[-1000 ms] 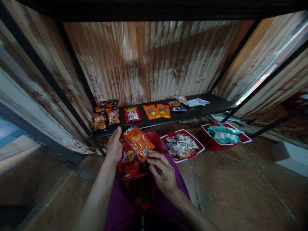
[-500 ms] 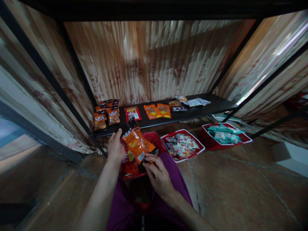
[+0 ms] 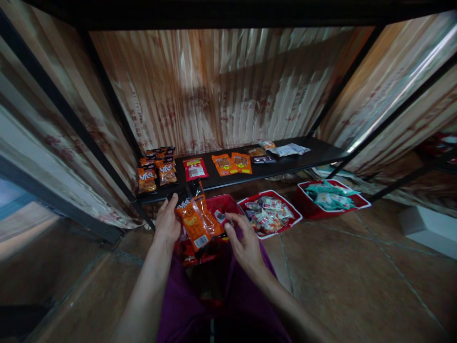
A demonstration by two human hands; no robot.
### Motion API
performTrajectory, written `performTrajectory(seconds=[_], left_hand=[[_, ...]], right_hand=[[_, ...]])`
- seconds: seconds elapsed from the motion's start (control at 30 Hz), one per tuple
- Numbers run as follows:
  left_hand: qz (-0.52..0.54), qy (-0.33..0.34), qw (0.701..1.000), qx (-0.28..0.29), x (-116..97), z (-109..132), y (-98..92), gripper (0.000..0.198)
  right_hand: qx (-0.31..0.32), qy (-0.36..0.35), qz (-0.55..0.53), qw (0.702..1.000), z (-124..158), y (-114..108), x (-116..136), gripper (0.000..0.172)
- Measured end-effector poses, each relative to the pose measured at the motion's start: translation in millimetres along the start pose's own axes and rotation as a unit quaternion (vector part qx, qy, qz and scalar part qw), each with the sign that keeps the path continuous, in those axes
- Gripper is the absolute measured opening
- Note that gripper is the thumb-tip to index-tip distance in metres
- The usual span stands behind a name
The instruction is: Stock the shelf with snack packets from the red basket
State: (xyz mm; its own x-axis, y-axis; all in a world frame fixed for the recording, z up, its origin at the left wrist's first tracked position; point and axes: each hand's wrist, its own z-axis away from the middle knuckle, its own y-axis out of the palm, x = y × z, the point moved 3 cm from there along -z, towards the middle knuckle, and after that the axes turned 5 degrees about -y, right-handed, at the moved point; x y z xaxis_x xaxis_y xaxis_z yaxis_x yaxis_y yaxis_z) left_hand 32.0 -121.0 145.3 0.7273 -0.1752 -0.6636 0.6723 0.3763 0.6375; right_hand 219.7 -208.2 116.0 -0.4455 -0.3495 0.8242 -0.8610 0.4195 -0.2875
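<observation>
My left hand (image 3: 167, 221) is closed on the top edges of two or three orange snack packets (image 3: 194, 221), holding them fanned out above a red basket (image 3: 223, 205) on my lap. My right hand (image 3: 244, 240) hovers just right of the packets, with thumb and fingers pinched at the edge of one of them. More red and orange packets lie in the basket below. A low black shelf (image 3: 314, 152) runs ahead, with matching orange packets (image 3: 157, 171) stacked at its left end.
The shelf also carries a red packet (image 3: 195, 168), two flat orange packets (image 3: 232, 163) and pale packets (image 3: 285, 150). On the tiled floor stand a red basket of mixed snacks (image 3: 269, 214) and another with green packets (image 3: 330, 197). Black frame posts and curtains surround the shelf.
The held packets dropped lower and spread apart. My right hand rose from under them to their right edge. The view shifted slightly.
</observation>
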Motion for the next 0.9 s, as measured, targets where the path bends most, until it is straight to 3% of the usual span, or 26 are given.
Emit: performTrajectory(seconds=[0.07,0.13,0.23,0.33,0.67,0.9], left_hand=[[-0.016,-0.008,1.000,0.013,2,3,0.1,0.018],[-0.036,-0.021,0.998,0.041,6,6,2.0,0.022],[-0.072,-0.033,0.991,0.110,10,13,6.6,0.029],[-0.109,-0.036,0.982,0.150,12,18,9.5,0.035],[-0.126,-0.052,0.975,0.174,14,24,11.8,0.034],[-0.157,-0.073,0.960,0.221,19,27,7.9,0.036]], right_hand=[[0.036,0.092,-0.107,0.989,-10,5,-2,0.032],[0.057,0.171,-0.217,0.959,-20,11,-1,0.038],[0.068,0.237,-0.313,0.917,-33,20,7,0.038],[0.074,0.249,-0.323,0.910,-44,25,13,0.034],[0.015,0.237,-0.284,0.929,-54,27,5,0.026],[0.008,0.267,-0.301,0.916,-58,27,1,0.025]])
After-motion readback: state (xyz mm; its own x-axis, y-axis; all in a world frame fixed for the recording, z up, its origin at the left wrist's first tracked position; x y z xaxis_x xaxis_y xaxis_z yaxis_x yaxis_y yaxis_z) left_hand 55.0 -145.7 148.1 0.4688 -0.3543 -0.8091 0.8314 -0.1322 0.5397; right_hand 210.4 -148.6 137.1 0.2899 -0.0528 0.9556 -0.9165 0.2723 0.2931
